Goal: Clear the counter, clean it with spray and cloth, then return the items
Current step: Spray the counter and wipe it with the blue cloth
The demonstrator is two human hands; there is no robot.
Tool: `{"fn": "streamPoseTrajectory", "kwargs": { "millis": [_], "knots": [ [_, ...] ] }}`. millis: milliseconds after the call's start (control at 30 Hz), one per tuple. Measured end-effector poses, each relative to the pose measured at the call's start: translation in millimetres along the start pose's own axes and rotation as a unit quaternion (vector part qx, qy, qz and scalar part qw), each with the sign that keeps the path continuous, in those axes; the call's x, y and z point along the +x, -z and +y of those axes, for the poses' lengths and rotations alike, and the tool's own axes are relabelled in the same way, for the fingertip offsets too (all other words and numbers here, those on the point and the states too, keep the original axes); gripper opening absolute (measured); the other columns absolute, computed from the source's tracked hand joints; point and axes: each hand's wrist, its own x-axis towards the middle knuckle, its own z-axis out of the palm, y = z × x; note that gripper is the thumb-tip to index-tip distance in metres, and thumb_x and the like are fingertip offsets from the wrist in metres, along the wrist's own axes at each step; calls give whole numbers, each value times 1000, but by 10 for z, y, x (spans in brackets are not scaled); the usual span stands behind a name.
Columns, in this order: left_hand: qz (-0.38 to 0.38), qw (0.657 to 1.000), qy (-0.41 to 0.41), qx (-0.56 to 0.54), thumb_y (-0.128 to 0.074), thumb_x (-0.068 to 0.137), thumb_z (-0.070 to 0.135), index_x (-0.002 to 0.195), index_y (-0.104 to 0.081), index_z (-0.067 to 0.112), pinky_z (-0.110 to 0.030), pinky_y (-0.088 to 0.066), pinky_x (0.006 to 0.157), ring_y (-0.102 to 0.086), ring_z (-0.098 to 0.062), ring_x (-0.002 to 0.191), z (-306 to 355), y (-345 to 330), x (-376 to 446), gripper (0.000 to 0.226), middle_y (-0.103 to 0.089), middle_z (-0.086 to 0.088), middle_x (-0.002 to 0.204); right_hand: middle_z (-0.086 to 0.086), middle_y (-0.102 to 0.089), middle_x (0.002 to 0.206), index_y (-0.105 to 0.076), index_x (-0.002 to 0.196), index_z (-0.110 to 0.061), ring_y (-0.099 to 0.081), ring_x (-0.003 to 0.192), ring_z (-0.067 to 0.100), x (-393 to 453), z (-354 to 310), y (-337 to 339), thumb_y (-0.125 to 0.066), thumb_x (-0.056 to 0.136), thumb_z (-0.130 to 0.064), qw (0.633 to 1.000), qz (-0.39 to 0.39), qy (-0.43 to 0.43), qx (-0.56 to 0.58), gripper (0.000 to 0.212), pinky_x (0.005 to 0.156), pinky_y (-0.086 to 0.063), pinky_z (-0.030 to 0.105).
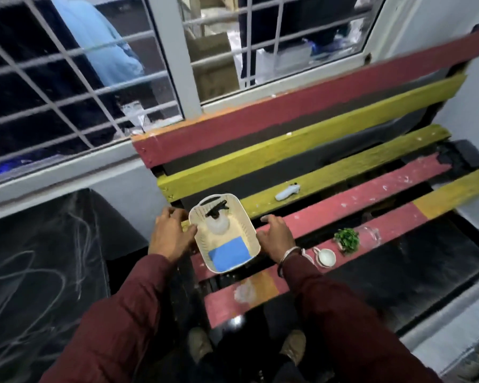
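A white plastic basket (249,222) sits at the left end of a red and yellow slatted bench (343,194). Inside it lie a clear spray bottle with a black trigger (217,219) and a folded blue cloth (228,254). My left hand (170,234) is at the basket's left rim, thumb touching it, fingers relaxed. My right hand (275,237) hovers just right of the basket with its fingers spread and holds nothing. Further right on the bench are a small white cup (327,257), a small green plant (346,240), a clear glass (369,234) on its side and a white bottle (286,192) lying flat.
A barred window (67,87) runs behind the bench. A dark scratched surface (39,272) stands to the left. The bench slats have gaps between them, and a white smear (244,293) marks the nearest slat. My shoes (246,346) stand on dark floor below.
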Motion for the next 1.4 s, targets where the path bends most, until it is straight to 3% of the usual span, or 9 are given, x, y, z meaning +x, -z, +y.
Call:
{"fn": "streamPoseTrajectory", "kwargs": {
  "millis": [200, 433, 700, 967, 1067, 1200, 1333, 1400],
  "knots": [
    [-54, 997, -48, -11, -69, 90, 31, 126, -61, 11, -44, -44, 104, -48, -34, 126, -285, 157, 279, 42, -52, -13, 131, 16, -62, 110, -63, 109, -4, -59, 102, 31, -32, -410, -362, -62, 81, -11, 999, 6, -33, 9, 29, 85, -42, 30],
    [-93, 993, -78, -1, -69, 86, 31, 128, -61, 12, -44, -48, 97, -54, -35, 117, -290, 15, 648, 48, -55, -13, 128, 12, -65, 112, -62, 112, -9, -61, 101, 29, 163, -386, -556, -66, 81, -18, 997, -16, -69, 9, 32, 87, -46, 32],
    [-155, 987, -36, 21, -68, 86, 28, 136, -54, 10, -44, -45, 103, -50, -36, 126, -319, -536, 1120, 56, -53, -15, 136, 17, -62, 122, -56, 124, -4, -59, 110, 31, 864, -1, -1009, -67, 78, -23, 981, -143, -124, -48, 51, 91, -46, 34],
    [-179, 983, -30, 14, -72, 87, 37, 144, -47, 9, -42, -45, 103, -51, -35, 129, -273, -1386, 1811, 69, -53, -17, 141, 25, -59, 119, -53, 120, 4, -56, 112, 38, 1483, 588, -1761, -67, 78, -22, 965, -173, -176, -85, 51, 90, -45, 36],
    [-193, 981, -10, 10, -70, 88, 37, 140, -51, 13, -38, -46, 97, -56, -33, 124, -425, -1664, 1944, 61, -58, -14, 137, 26, -52, 124, -45, 126, 5, -51, 116, 39, 1615, 726, -2037, -66, 80, -17, 955, -205, -186, -111, 55, 93, -41, 36],
    [-172, 985, 7, -18, -72, 87, 36, 121, -67, 19, -34, -49, 85, -62, -29, 105, -585, -1936, 1974, 38, -63, -9, 118, 21, -36, 135, -27, 140, -1, -39, 124, 39, 1632, 856, -2395, -70, 78, -26, 939, -224, -180, -186, 79, 104, -32, 36],
    [-153, 987, 19, -39, -72, 90, 30, 113, -71, 16, -30, -42, 81, -59, -30, 99, -574, -2044, 1991, 27, -52, -9, 113, 21, -57, 116, -47, 117, -5, -56, 108, 38, 1676, 926, -2469, -61, 81, -18, 950, -164, -227, -139, 40, 89, -45, 37],
    [-137, 989, 28, -56, -73, 90, 27, 113, -72, 13, -27, -39, 80, -58, -30, 101, -554, -1978, 1968, 27, -52, -9, 111, 23, -65, 104, -59, 103, -3, -62, 99, 39, 1685, 920, -2387, -59, 77, -21, 949, -161, -253, -98, 31, 80, -49, 37]
  ]
}}
